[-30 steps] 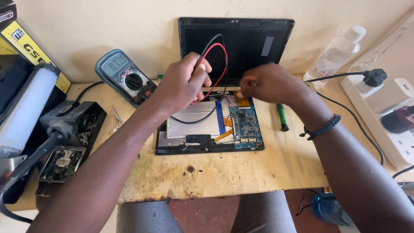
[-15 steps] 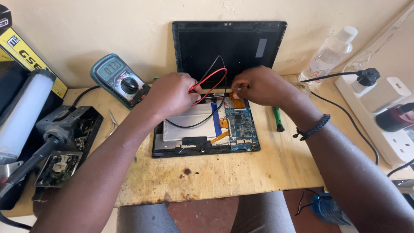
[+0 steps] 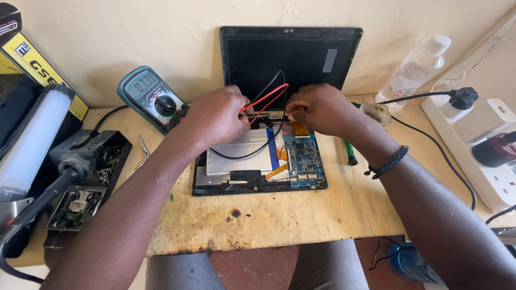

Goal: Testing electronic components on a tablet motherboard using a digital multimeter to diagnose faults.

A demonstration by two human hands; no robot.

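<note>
I am keeping both hands over the opened tablet (image 3: 258,166) lying on the counter (image 3: 279,220). My left hand (image 3: 217,115) is pinching the red lead (image 3: 266,98), my right hand (image 3: 317,109) is gripping the black lead (image 3: 252,153) at the board (image 3: 303,161). The multimeter (image 3: 151,98) is leaning just beside my left hand.

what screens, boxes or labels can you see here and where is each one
Meter screen: small grey rectangle on the teal meter, back left.
Tablet panel: large black rectangle leaning on the wall, small grey sticker.
Box: yellow and black, far left.
Bottle: clear, white cap, back right.
</note>
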